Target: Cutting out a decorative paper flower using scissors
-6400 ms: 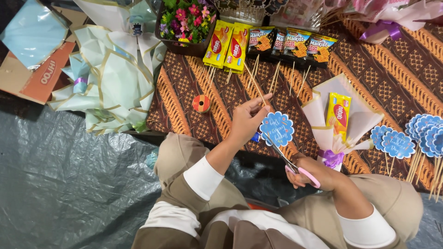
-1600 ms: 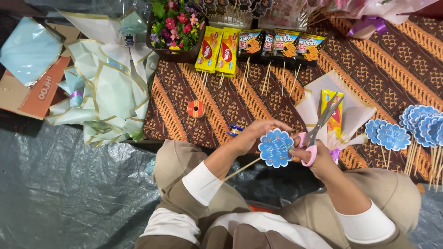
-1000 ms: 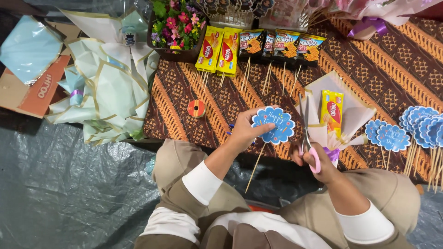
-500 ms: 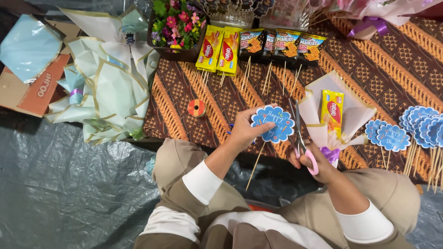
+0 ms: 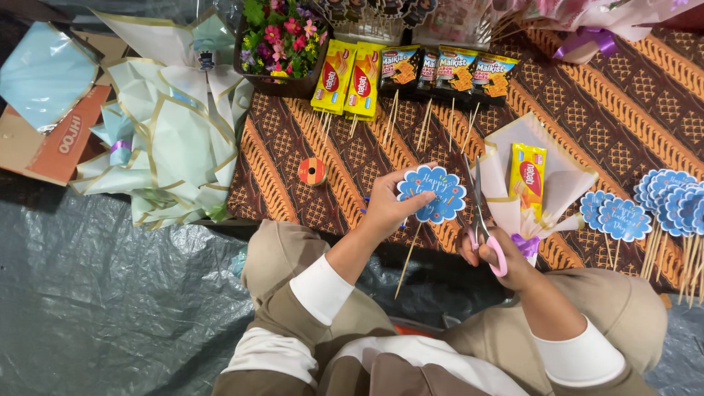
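Left hand pinched shut on a blue scalloped paper topper, its thin wooden skewer trailing down toward 7 o'clock. Right hand closed through the pink handles of the scissors, blades pointing to 12 o'clock and nearly together, just beside the topper's right edge — touching or not, cannot tell.

Judged well under way, not finished. Done, by the look of it: a cluster of matching blue toppers on sticks at 3 o'clock, overlapping too closely for a sure count — at least five. One small wrapped bouquet with a yellow snack pack and a purple ribbon, lying just right of the scissors, seemingly without its topper yet.

Left to do, apparently: snack packs on skewers at 12 o'clock — two yellow and about three dark ones. One heap of pale green wrapping sheets at 10 o'clock, unused. One orange spool of tape or ribbon on the brown patterned cloth. One tray of artificial flowers at 11 o'clock.
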